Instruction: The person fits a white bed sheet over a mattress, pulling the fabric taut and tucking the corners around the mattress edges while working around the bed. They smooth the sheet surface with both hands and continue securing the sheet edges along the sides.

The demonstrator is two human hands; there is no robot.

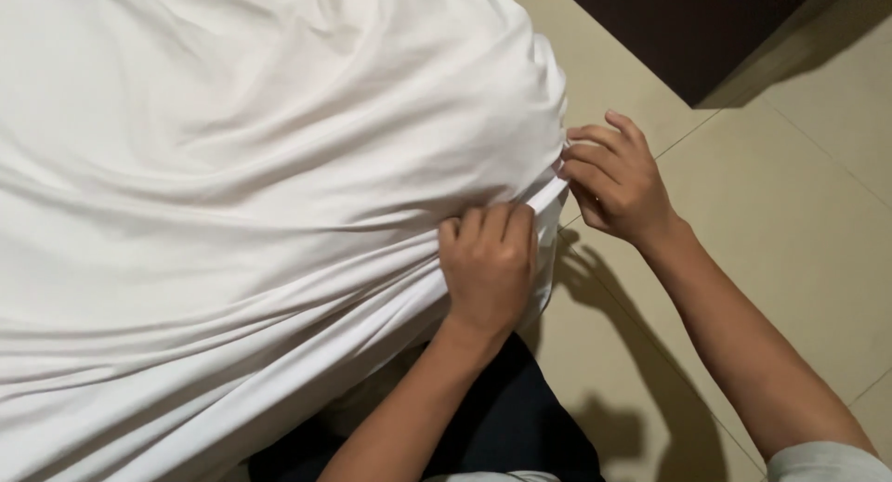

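Note:
A large white sheet (pixel 232 166) covers a bulky rounded form and fills the left two thirds of the head view, pulled into long folds. My left hand (pixel 488 264) is clenched on the sheet's lower right edge, knuckles up. My right hand (pixel 618 180) pinches the same edge a little higher, at the corner of the covered form, fingers curled into the fabric. The two hands are close together, with a taut strip of sheet between them. What lies under the sheet is hidden.
Beige floor tiles (pixel 790 213) lie to the right and below my arms. A dark brown panel (pixel 688 27) with a pale border sits at the top right. My dark trousers (pixel 502 426) show at the bottom centre.

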